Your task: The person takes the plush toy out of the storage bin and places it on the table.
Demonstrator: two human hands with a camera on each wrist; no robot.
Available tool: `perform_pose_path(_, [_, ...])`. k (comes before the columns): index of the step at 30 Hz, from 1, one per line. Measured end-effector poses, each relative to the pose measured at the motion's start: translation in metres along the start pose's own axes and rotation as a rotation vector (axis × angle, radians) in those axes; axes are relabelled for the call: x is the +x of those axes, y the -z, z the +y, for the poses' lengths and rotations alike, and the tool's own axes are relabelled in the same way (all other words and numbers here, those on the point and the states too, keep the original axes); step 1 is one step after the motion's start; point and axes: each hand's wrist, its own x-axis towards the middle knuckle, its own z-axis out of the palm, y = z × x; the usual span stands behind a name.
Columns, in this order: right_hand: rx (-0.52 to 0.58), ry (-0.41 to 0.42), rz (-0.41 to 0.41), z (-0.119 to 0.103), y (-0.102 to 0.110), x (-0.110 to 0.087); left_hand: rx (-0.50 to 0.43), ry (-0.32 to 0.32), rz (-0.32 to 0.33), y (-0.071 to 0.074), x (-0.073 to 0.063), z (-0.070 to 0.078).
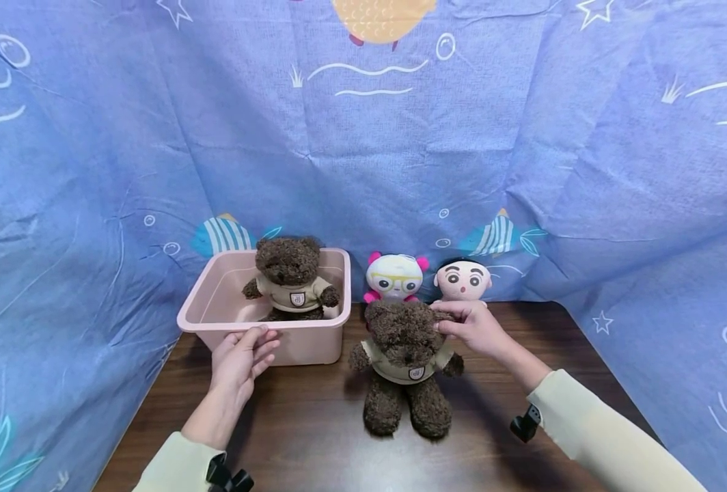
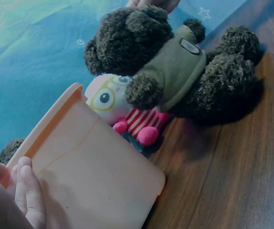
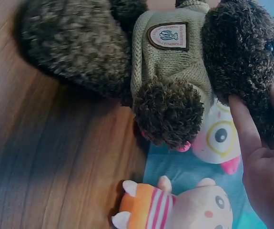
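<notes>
My right hand (image 1: 475, 329) pinches a dark brown teddy bear (image 1: 408, 372) by the side of its head, at the ear. The bear is upright over the table and wears a khaki knitted top with a badge, which shows closely in the right wrist view. At the left, a pink plastic bin (image 1: 311, 347) has its front rim gripped by my left hand (image 1: 240, 359), with the thumb at the rim and the fingers against the outer wall. Inside the bin sits a second, similar teddy bear (image 1: 290, 273), its legs partly hidden by the front wall.
Behind the held bear, a white and pink plush toy with yellow glasses (image 1: 394, 275) sits against the blue patterned cloth (image 1: 363, 171). To its right is a plush doll with black hair (image 1: 462, 279). The brown wooden table (image 1: 302, 424) lies beneath everything.
</notes>
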Motion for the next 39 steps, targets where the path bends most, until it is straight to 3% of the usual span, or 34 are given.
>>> perform_pose_path(10, [-0.013, 0.051, 0.017, 0.015, -0.01, -0.001, -0.009, -0.008, -0.004, 0.001, -0.003, 0.001])
perform_pose_path(20, [0.018, -0.007, -0.082, 0.017, -0.006, 0.012, -0.005, -0.01, 0.006, 0.002, -0.004, 0.003])
perform_pose_path(26, [0.144, -0.138, -0.161, 0.014, -0.003, 0.021, -0.001, 0.001, 0.004, 0.002, -0.002, 0.002])
perform_pose_path(32, [0.062, -0.153, -0.119, 0.017, -0.003, 0.025, -0.017, 0.014, -0.013, 0.002, -0.001, 0.0])
perform_pose_path(39, [0.128, -0.118, -0.081, 0.022, -0.004, 0.03, -0.027, 0.016, -0.023, 0.002, -0.001, -0.001])
